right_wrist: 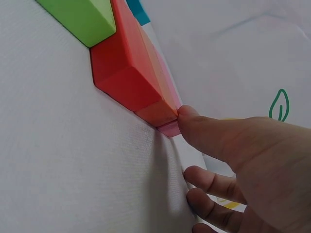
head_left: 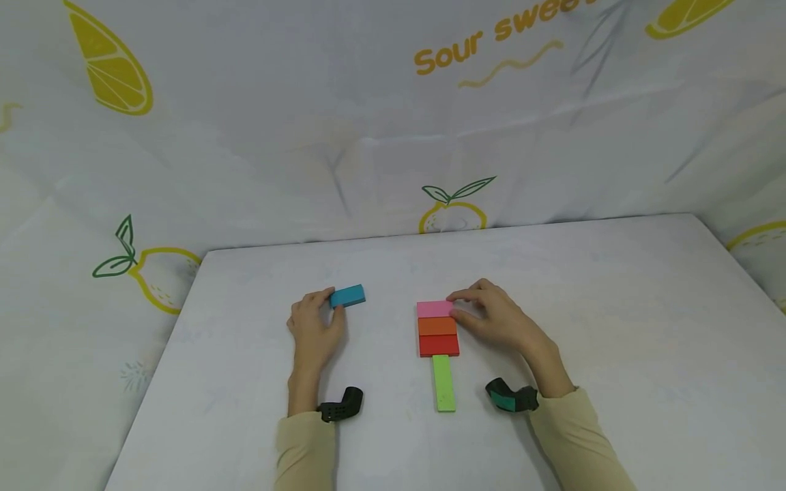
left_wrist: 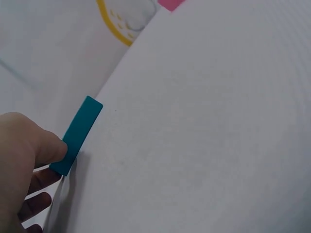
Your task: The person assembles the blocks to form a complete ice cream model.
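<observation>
My left hand [head_left: 314,332] pinches a blue block [head_left: 348,296] by its left end, thumb on the near side and fingers on the far side. In the left wrist view the thumb presses on the face of this blue block [left_wrist: 77,136]. My right hand [head_left: 499,317] has thumb and index finger at the right end of a pink block [head_left: 433,309]. The pink block lies against an orange block [head_left: 437,326], with a red block [head_left: 439,346] on its near side. From the red block a light green block [head_left: 443,383] extends lengthwise toward me.
A white cloth covers the table [head_left: 381,443], and its far edge meets a white backdrop [head_left: 276,150] printed with lemons and lettering. Black wrist devices sit at the left wrist [head_left: 341,405] and right wrist [head_left: 512,397].
</observation>
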`<state>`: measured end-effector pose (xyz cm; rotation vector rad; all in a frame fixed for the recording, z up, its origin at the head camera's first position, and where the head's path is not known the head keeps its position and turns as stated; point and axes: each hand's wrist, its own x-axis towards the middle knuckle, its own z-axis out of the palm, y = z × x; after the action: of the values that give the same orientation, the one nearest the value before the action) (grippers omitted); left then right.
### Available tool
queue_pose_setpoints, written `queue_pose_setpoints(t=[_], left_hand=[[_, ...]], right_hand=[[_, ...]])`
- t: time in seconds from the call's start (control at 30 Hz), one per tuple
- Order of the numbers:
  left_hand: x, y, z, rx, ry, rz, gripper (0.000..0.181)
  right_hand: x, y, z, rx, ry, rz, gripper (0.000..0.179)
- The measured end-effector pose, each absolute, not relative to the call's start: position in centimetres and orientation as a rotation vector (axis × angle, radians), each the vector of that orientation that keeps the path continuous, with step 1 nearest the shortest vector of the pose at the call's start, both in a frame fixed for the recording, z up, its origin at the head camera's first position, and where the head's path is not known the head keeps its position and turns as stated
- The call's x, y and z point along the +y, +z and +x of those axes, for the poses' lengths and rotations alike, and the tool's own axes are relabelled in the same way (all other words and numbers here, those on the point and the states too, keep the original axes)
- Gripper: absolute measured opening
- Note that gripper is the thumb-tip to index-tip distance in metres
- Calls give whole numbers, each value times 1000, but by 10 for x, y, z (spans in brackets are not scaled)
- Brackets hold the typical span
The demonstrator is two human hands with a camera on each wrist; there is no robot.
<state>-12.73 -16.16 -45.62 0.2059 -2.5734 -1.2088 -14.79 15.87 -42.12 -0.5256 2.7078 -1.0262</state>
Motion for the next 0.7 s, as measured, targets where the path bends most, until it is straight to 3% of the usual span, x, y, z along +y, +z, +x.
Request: queue_pose_setpoints(t=[0.7], left_hand=[[-139, -461, -135, -2506, -1118, 211, 37]], right_hand=[[158, -423, -149, 2705, -1027, -515, 31]])
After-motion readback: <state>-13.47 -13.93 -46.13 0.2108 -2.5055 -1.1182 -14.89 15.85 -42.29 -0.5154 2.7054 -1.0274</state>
